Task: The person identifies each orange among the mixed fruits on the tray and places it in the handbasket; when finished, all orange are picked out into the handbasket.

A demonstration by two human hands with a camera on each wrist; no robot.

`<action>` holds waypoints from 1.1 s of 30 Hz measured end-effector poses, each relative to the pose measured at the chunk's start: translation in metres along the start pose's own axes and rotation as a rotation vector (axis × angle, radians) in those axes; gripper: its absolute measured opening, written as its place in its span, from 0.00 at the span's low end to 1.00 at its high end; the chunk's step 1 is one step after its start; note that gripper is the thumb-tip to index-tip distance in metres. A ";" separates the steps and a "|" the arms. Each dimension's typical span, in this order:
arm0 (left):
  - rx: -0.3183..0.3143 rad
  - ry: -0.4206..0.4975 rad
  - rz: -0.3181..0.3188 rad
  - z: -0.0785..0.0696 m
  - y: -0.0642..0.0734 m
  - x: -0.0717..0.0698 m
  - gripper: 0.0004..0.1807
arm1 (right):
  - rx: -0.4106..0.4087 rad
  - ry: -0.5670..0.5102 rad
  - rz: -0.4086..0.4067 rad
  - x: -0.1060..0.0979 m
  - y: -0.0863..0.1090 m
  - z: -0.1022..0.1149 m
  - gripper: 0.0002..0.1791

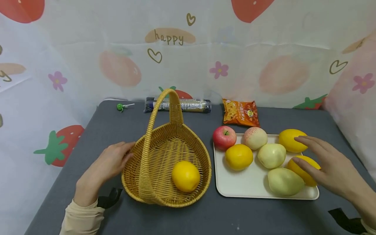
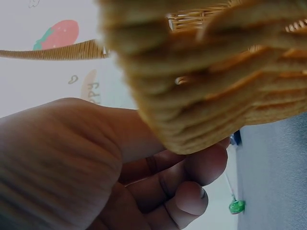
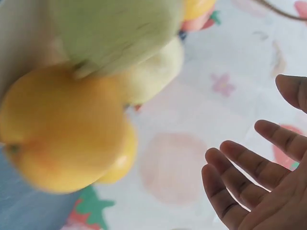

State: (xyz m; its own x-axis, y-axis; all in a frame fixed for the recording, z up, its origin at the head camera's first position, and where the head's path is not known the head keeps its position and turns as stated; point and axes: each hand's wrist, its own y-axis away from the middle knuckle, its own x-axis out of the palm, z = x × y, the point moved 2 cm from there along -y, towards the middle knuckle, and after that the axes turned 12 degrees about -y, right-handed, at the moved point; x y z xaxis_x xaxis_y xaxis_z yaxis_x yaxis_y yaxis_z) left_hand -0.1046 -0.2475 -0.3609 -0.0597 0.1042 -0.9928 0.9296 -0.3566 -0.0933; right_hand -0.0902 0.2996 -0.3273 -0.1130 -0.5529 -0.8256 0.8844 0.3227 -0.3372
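Observation:
At the left rim of a wicker basket (image 1: 133, 192), my left hand (image 1: 113, 161) grips the weave with curled fingers; in the left wrist view the basket wall (image 2: 192, 110) hides part of the thumb. Inside the basket lies a round yellow fruit (image 1: 186, 176). My right hand (image 1: 335, 166) hovers with spread fingers over the right end of a white tray (image 1: 243, 187), holding nothing. Closest to it are two yellow fruits, one at the back (image 1: 290, 140) and one lower (image 1: 304, 169). A green fruit (image 1: 285, 182) touches the lower one.
The tray also bears a red apple (image 1: 224, 137), a peach (image 1: 255, 138), a yellow fruit (image 1: 239, 157) and a pale green fruit (image 1: 271, 156). Behind stand an orange snack bag (image 1: 241, 113), a long wrapped packet (image 1: 191, 105) and a green lollipop (image 1: 120, 107). The basket's handle (image 1: 149, 130) arches up.

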 end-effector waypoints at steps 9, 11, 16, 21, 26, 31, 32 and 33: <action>0.004 0.006 -0.001 -0.001 -0.001 -0.002 0.17 | 0.125 0.055 0.094 -0.001 0.021 -0.052 0.30; 0.006 0.008 0.000 -0.001 -0.001 -0.001 0.17 | 0.136 0.065 0.125 0.000 0.026 -0.059 0.30; -0.002 0.012 0.001 -0.001 0.000 -0.002 0.17 | 0.134 0.044 0.167 0.004 0.033 -0.068 0.31; 0.002 0.011 -0.007 0.000 0.001 -0.001 0.17 | 0.170 0.037 0.223 0.010 0.034 -0.070 0.31; 0.012 0.007 -0.015 0.000 0.001 0.000 0.17 | 0.256 0.076 0.332 0.018 0.033 -0.072 0.34; 0.008 0.000 -0.013 0.000 0.001 0.000 0.17 | 0.279 0.096 0.359 0.023 0.034 -0.075 0.36; 0.006 0.000 -0.012 0.000 0.001 0.000 0.17 | 0.273 0.096 0.355 0.023 0.033 -0.075 0.36; 0.004 0.000 -0.010 0.001 0.001 0.000 0.17 | 0.265 0.096 0.349 0.023 0.033 -0.076 0.36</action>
State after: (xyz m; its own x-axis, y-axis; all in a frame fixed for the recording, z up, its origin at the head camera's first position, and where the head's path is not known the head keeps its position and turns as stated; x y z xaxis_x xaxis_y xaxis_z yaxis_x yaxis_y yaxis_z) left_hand -0.1037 -0.2484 -0.3607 -0.0692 0.1075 -0.9918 0.9273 -0.3596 -0.1037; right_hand -0.0976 0.3558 -0.3920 0.1820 -0.3680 -0.9118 0.9613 0.2619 0.0861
